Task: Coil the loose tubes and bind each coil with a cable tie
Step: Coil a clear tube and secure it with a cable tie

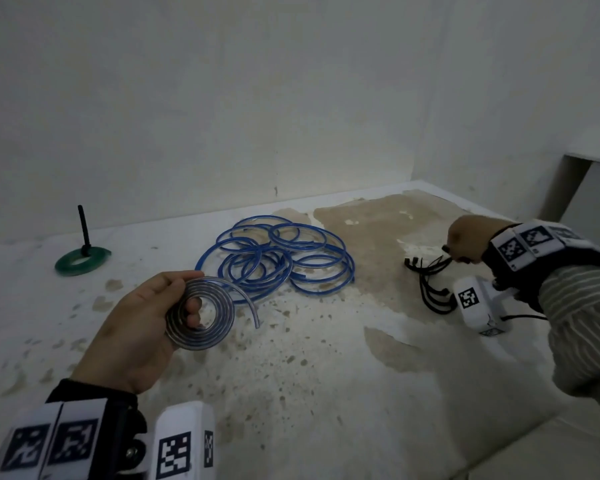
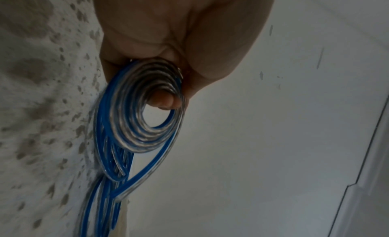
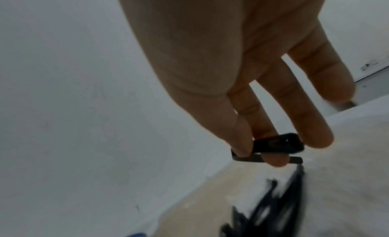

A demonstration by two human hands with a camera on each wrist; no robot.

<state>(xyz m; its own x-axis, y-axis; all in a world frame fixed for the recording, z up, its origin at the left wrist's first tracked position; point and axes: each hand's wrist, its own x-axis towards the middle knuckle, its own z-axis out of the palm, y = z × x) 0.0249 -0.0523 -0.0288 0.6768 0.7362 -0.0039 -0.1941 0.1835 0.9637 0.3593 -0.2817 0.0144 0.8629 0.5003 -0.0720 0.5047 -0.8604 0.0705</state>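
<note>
Head view: 2 hands over a white, brown-stained desk [image 1: 326,375]. L hand [image 1: 136,327], palm up, fingers curled round 1 wound coil [image 1: 201,313] of clear/blue tube, held above the desk; one fingertip shows through the coil's centre, and 1 free tail end curves off to the right. Behind it, near the wall, 1 heap of loose blue tubes [image 1: 278,254] lies on the desk; separate tubes can't be counted, loops overlap. R hand [image 1: 468,240], at far right, knuckles up, pinches 1 black cable tie [image 1: 445,261] at the edge of a small pile of cable ties [image 1: 433,292] on the desk; approx. 4–5 visible, exact no. unclear. Far left: 1 green ring [image 1: 78,263] flat on the desk w/ 1 black rod [image 1: 84,230] standing upright at its rim. L wrist view: coil [image 2: 147,110] clamped betw. thumb and fingers, several turns; more blue loops beyond it. R wrist view: thumb and forefinger of R hand [image 3: 242,84] closed on the cable tie [image 3: 280,145] head, other 2 visible fingers extended; pile below is blurred.
</note>
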